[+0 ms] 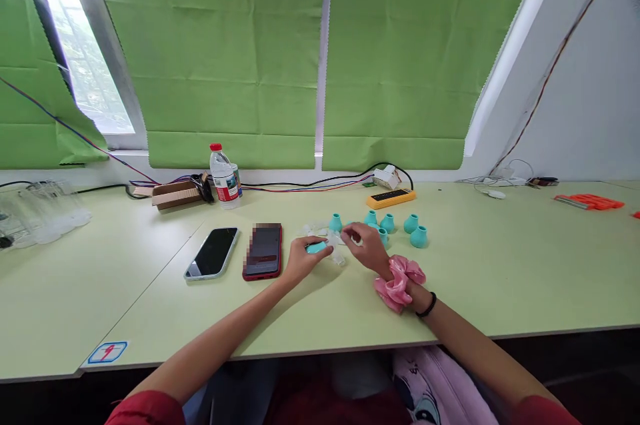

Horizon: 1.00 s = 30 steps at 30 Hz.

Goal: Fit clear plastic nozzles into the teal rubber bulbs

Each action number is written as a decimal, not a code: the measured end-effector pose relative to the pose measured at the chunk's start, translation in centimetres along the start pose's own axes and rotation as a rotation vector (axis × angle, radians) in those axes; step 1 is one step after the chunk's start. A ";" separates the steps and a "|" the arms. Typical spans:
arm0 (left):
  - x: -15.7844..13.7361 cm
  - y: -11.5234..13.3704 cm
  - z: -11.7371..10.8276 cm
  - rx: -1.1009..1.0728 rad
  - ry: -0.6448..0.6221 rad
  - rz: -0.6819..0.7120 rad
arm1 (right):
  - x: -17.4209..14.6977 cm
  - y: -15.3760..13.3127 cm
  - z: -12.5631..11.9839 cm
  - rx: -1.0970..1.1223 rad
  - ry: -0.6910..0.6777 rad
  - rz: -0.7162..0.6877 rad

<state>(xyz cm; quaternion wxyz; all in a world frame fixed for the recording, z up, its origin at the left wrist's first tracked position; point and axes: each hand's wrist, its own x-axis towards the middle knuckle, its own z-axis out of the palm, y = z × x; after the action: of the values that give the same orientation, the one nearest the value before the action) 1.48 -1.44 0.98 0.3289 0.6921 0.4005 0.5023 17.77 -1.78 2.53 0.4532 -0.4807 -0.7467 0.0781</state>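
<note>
My left hand (303, 260) is closed around a small turquoise piece (316, 248), whose full shape is hidden by the fingers. Just to its right, my right hand (369, 249) has its fingers curled together near a small whitish piece; whether it grips this cannot be made out. Small clear plastic pieces (338, 257) lie between and behind the hands. Several turquoise vase-shaped pieces stand on the table beyond and right of my right hand, among them one at the right end (419, 237) and one at the left (335, 222).
Left of my hands lie a red-cased phone (263, 252) and a pale-cased phone (212, 253). Behind them stand a water bottle (225, 178) and an open cardboard box (175, 194). A yellow power strip (391, 198) lies at the back, orange-handled tools (590, 202) far right.
</note>
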 end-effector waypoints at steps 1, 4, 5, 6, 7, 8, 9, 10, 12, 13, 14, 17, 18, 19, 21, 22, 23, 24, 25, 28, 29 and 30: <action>0.1 -0.1 -0.2 0.005 0.010 0.001 | -0.1 0.4 0.0 -0.143 -0.080 0.001; 0.4 -0.2 -0.6 0.011 0.026 -0.015 | -0.5 1.2 0.7 -0.378 -0.295 0.049; 0.5 -0.3 -0.6 0.012 0.031 -0.020 | -0.6 1.2 1.0 -0.412 -0.336 0.055; 0.6 -0.3 -0.5 0.010 0.034 -0.022 | -0.7 1.3 1.2 -0.439 -0.363 0.051; 0.6 -0.3 -0.5 0.006 0.035 -0.023 | -0.8 1.3 1.4 -0.461 -0.382 0.044; 0.7 -0.4 -0.5 0.000 0.035 -0.024 | -0.9 1.2 1.5 -0.479 -0.387 0.037; 0.7 -0.3 -0.5 -0.005 0.037 -0.025 | -0.9 1.2 1.5 -0.492 -0.378 0.029; 0.7 -0.3 -0.5 -0.008 0.039 -0.025 | -0.9 1.2 1.4 -0.498 -0.356 0.022; 0.7 -0.3 -0.6 -0.003 0.034 -0.029 | -0.7 1.3 1.2 -0.492 -0.288 0.010; 0.7 -0.2 -0.6 0.004 0.025 -0.033 | -0.5 1.4 1.2 -0.490 -0.249 0.008; 0.8 -0.2 -0.6 0.012 0.016 -0.038 | -0.4 1.6 1.1 -0.494 -0.221 0.010; 0.8 -0.3 -0.6 0.031 -0.007 -0.050 | -0.1 2.3 1.2 -0.557 -0.194 0.047; 0.8 -0.4 -0.6 0.037 -0.013 -0.049 | 0.0 2.6 1.3 -0.582 -0.199 0.053; 0.8 -0.5 -0.6 0.044 -0.020 -0.047 | 0.0 2.9 1.4 -0.605 -0.207 0.054; 0.8 -0.5 -0.5 0.067 -0.039 -0.044 | 0.0 3.4 1.6 -0.633 -0.211 0.033; 0.8 -0.5 -0.5 0.081 -0.048 -0.040 | 0.0 3.6 1.7 -0.636 -0.211 0.018; 0.8 -0.5 -0.5 0.097 -0.057 -0.032 | 0.1 3.7 1.7 -0.632 -0.206 0.005; 0.7 -0.5 -0.5 0.114 -0.066 -0.022 | 0.1 3.7 1.8 -0.621 -0.199 -0.007; 0.7 -0.4 -0.4 0.131 -0.075 -0.010 | 0.1 3.8 1.8 -0.605 -0.192 -0.019; 0.5 -0.3 -0.4 0.167 -0.087 0.018 | 0.2 3.6 1.9 -0.545 -0.162 -0.039; 0.4 -0.3 -0.4 0.172 -0.087 0.024 | 0.2 3.5 1.9 -0.509 -0.135 -0.048; 0.4 -0.2 -0.4 0.174 -0.083 0.028 | 0.2 3.5 1.9 -0.457 -0.096 -0.060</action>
<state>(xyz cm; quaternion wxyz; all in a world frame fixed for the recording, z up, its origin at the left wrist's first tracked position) 1.10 -0.97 1.04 0.2771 0.7438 0.4190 0.4410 18.55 0.80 -0.35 0.2988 -0.5441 -0.7796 -0.0834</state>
